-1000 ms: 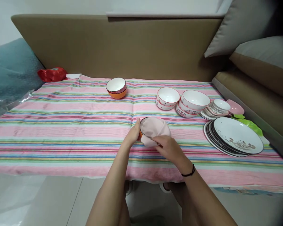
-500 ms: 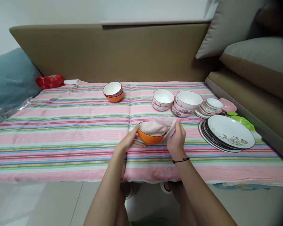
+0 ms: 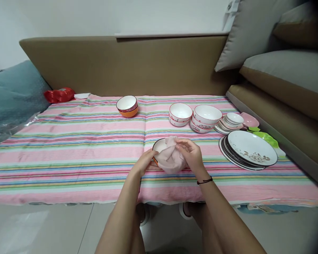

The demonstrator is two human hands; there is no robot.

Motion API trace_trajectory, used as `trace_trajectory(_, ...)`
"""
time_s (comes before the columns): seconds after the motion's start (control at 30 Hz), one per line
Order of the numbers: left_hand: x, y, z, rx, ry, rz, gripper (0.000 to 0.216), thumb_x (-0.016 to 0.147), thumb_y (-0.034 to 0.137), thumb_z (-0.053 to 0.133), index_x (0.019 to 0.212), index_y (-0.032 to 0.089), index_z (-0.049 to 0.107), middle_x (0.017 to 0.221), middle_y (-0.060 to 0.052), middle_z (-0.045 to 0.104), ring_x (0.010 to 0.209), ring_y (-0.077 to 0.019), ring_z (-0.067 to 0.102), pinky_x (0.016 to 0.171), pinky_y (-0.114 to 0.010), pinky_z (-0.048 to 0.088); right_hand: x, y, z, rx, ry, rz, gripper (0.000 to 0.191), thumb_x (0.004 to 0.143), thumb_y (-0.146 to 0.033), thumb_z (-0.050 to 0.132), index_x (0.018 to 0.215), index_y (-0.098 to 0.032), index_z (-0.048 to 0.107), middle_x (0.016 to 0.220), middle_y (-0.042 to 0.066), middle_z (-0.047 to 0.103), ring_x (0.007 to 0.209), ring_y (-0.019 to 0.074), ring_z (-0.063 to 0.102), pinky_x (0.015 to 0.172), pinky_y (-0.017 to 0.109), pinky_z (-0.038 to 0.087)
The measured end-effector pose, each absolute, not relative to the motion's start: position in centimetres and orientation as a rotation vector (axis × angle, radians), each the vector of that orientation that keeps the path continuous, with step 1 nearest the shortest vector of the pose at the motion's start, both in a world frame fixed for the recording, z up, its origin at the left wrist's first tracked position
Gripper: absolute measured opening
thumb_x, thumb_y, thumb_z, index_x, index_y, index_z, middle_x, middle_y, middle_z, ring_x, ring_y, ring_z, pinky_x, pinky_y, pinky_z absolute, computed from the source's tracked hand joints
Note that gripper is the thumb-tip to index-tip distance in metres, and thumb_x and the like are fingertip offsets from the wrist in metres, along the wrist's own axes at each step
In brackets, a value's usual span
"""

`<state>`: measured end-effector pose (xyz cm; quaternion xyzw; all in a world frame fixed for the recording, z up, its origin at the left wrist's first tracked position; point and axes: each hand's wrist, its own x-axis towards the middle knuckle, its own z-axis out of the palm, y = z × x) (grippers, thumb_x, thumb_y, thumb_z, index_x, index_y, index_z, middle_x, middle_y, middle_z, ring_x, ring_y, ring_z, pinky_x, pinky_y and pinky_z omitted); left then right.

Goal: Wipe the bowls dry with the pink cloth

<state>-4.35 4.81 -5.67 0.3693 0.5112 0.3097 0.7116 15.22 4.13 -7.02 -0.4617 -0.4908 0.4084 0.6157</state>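
Observation:
An orange bowl with a white inside and dark rim is held low over the striped cloth in front of me. My left hand grips its left side, thumb at the rim and fingers underneath. A pale pink cleaning cloth drapes over the bowl's right part and front, hiding most of its outside. My right hand pinches the cloth above the bowl's right side.
Two stacked bowls stand at the back. Right of centre are white red-rimmed bowls, small dishes, a pink dish, a green leaf-shaped dish and stacked plates. A red bundle lies far left.
My right hand has moved from the bowl's right rim to above it, with the cloth. The cloth now hangs over the bowl's front, and the bowl tilts more. The view has shifted slightly.

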Motion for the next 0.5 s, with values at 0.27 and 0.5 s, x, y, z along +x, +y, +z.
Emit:
trace_trajectory(0.27, -5.4, 4.6, -5.5, 1.05, 1.01, 0.769, 0.02, 0.066, 0.024, 0.061, 0.085, 0.016, 0.06, 0.063, 0.004, 0.052, 0.053, -0.0093, 0.05, 0.045, -0.019, 0.046, 13.8, 4.7, -8.4, -1.18, -0.969, 1.243, 0.042, 0.064, -0.036, 0.073, 0.102, -0.019, 0.066, 0.103, 0.006, 0.069, 0.098, 0.026, 0.061, 0.086, 0.037, 0.047)
trace_trajectory(0.5, -5.4, 4.9, -5.7, 0.738, 0.947, 1.034, 0.028, 0.065, 0.024, 0.068, 0.09, 0.015, 0.057, 0.072, 0.001, 0.061, 0.059, -0.0105, 0.056, 0.055, -0.023, 0.053, 12.0, 4.6, -7.0, -0.917, -0.572, 1.395, 0.032, 0.067, -0.043, 0.073, 0.089, -0.022, 0.063, 0.083, -0.002, 0.068, 0.08, 0.0187, 0.06, 0.068, 0.027, 0.047)
